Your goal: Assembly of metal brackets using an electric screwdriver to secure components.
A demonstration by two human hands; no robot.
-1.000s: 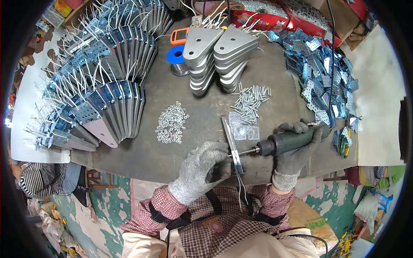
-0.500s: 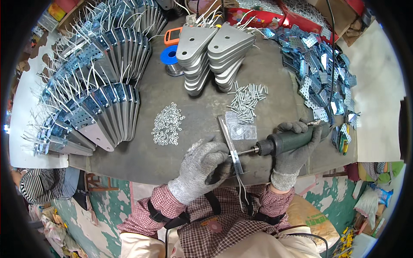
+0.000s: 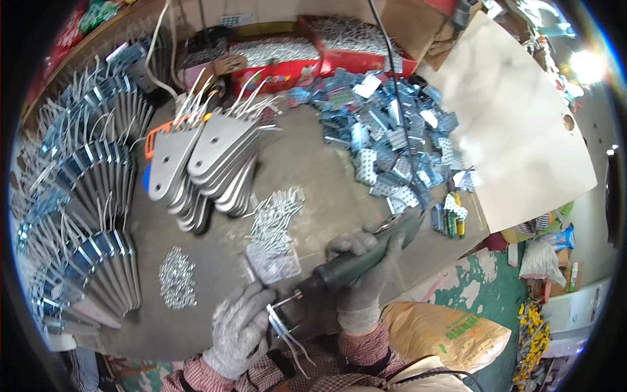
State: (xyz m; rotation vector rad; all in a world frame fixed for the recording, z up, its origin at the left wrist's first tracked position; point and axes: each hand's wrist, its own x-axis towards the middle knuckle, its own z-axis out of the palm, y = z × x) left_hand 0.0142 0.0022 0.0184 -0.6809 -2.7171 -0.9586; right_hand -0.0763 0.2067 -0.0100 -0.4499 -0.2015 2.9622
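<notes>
A: Left hand?
B: Fingers closed on metal part, near edge of surface.
A: Right hand?
B: Fingers wrapped round dark driver, bit aimed left at part; contact blurred.
A: Nearby?
B: Nuts farther left, screws on far side.

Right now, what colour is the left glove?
Mottled light grey; the left glove shows best in the head view.
</notes>
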